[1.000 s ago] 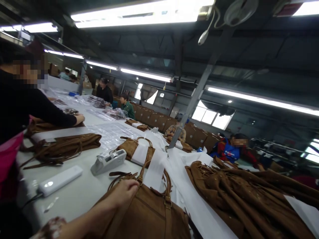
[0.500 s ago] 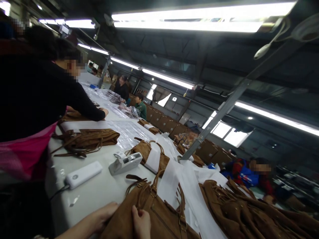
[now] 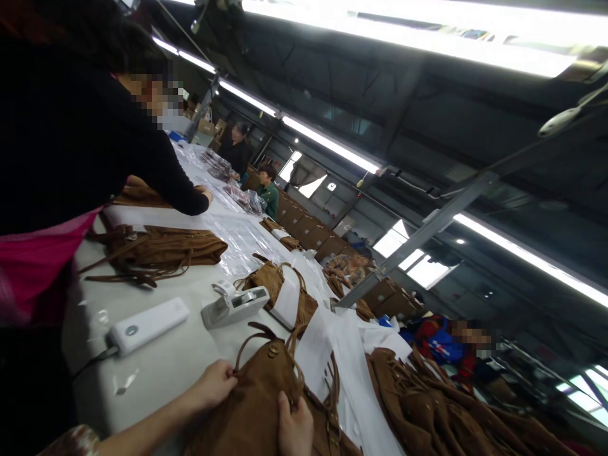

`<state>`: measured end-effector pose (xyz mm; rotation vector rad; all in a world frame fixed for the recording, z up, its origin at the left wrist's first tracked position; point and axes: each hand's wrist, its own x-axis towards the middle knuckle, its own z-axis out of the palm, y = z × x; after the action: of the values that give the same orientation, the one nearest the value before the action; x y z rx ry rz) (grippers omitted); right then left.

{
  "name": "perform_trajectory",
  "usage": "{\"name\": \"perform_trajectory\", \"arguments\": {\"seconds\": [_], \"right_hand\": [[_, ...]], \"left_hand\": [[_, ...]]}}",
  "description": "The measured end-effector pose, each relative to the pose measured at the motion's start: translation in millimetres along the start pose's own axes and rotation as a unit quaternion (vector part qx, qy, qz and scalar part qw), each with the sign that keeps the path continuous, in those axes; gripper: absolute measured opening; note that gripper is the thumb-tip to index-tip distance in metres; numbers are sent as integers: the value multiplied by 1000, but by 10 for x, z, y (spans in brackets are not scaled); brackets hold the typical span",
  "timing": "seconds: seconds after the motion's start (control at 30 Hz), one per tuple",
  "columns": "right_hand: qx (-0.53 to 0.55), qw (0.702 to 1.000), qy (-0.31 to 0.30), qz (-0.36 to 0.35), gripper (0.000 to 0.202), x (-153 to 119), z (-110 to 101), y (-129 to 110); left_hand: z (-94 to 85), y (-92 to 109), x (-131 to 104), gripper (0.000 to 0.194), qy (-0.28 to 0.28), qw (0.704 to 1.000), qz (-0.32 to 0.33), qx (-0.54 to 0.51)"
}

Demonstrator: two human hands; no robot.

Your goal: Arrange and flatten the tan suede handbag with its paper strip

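Observation:
A brown suede bag [image 3: 247, 411] with straps and a brass-coloured fitting near its top lies at the bottom centre, in front of me. My left hand [image 3: 216, 383] pinches the bag's left edge, close to the base of a thin strap. Further right, my right hand [image 3: 295, 425] grips the bag's material below the strap, thumb on top. White paper [image 3: 316, 342] lies just beyond the bag, and a tape dispenser [image 3: 235, 305] stands behind it to the left.
A white power strip [image 3: 149, 325] and another brown bag [image 3: 166, 247] lie left on the table. A person in black [image 3: 95, 133] leans in there. Brown bags [image 3: 437, 399] are heaped at right. A metal post [image 3: 418, 237] rises behind.
My left hand has moved up and right to the bag's edge, and my right hand has shifted right. The bag's top is turned, showing its fitting. The camera view has shifted and tilted.

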<state>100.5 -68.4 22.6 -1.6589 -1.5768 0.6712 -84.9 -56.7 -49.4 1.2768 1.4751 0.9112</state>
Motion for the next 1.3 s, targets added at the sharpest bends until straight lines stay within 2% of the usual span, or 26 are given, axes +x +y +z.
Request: {"name": "perform_trajectory", "arguments": {"seconds": [0.07,0.17,0.23,0.33,0.43,0.5,0.63,0.8,0.93,1.1,1.17,1.3], "right_hand": [[-13,1000,3,-2,32,9,-42,132],[-5,1000,13,-7,31,-6,61,406],[6,1000,14,-4,29,-11,151,531],[12,1000,-13,13,26,28,204,561],[29,999,-35,30,27,120,206,491],[49,997,-52,38,28,190,228,452],[102,989,-92,53,38,284,315,439],[149,983,-95,54,40,267,357,385],[140,987,-73,34,29,226,304,225],[151,981,-108,62,28,201,237,94],[160,978,-115,65,29,186,231,99],[154,982,-94,51,28,161,232,185]], "left_hand": [[-94,-130,8,14,11,999,2,44],[-235,-220,-55,7,31,995,16,95],[-318,-155,-85,8,50,991,39,114],[-363,83,-3,24,67,986,93,120],[-258,310,232,37,28,982,149,111],[-137,382,410,38,-3,976,183,116],[55,345,636,16,-33,957,236,163],[113,246,674,23,-58,928,287,229],[113,284,721,24,-63,919,303,246],[72,314,812,20,-75,930,308,186],[63,270,841,22,-87,941,291,148],[111,142,913,41,-131,962,227,76]]}}
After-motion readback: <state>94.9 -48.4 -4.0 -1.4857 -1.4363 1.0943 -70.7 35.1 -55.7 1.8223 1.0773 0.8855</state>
